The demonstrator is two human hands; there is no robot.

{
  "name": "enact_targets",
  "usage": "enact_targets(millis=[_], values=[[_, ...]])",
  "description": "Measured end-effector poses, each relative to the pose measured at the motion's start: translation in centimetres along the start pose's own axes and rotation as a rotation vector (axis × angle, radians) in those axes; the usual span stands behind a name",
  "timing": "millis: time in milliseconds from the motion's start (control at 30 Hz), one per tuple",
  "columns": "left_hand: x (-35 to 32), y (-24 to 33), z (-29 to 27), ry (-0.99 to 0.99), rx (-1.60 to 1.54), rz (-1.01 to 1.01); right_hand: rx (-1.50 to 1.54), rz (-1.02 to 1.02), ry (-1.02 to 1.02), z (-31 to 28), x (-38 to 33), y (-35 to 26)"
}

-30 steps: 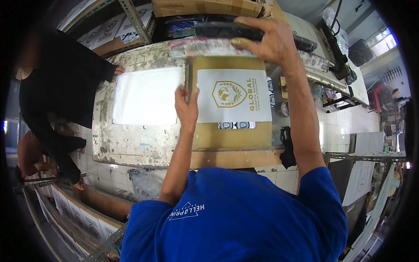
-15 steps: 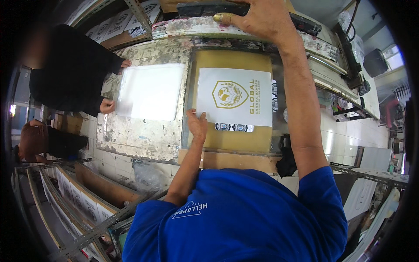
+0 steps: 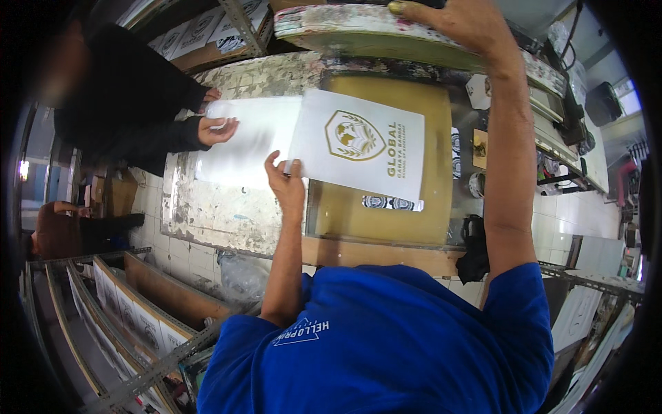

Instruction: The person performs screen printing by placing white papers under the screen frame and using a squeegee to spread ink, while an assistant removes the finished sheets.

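My left hand (image 3: 283, 183) pinches the lower left corner of a white printed sheet (image 3: 310, 141). The sheet bears a gold shield emblem and lettering, and it lies tilted over a yellowish printing board (image 3: 386, 224). At the far edge, my right hand (image 3: 465, 24) grips a paint-stained screen-printing frame (image 3: 358, 24), which is tipped up; its thumb is smeared with gold, and the other fingers are partly cut off. Left of the board, blank white sheets (image 3: 241, 148) lie on a worn table, with a co-worker's hand (image 3: 218, 130) over them.
The co-worker in a black sleeve (image 3: 148, 90) stands at the left, and another person (image 3: 58, 228) is farther back. Racks with printed sheets (image 3: 117, 303) fill the lower left. A black cloth (image 3: 472, 248) hangs by the board's right corner.
My left hand has drawn the printed sheet leftward and tilted it, lifting its left edge. The screen frame has tipped up higher in my right hand. The co-worker's near hand has moved over the blank sheets.
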State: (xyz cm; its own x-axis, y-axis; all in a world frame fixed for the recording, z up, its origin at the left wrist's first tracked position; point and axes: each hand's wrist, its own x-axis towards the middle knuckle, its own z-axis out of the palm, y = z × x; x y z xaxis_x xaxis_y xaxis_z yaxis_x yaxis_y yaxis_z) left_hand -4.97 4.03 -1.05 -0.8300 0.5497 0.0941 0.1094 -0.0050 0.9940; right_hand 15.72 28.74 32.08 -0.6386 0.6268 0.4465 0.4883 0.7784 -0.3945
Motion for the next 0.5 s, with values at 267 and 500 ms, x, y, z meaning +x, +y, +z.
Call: enact_targets(millis=[267, 500], values=[[6.0, -5.9, -15.9, 0.303, 0.085, 0.011, 0.0, 0.042, 0.078, 0.9, -0.6, -1.8], [5.8, -3.4, -16.2, 0.748, 0.908, 0.537, 0.13, -0.068, 0.107, 1.4, -0.4, 0.8]])
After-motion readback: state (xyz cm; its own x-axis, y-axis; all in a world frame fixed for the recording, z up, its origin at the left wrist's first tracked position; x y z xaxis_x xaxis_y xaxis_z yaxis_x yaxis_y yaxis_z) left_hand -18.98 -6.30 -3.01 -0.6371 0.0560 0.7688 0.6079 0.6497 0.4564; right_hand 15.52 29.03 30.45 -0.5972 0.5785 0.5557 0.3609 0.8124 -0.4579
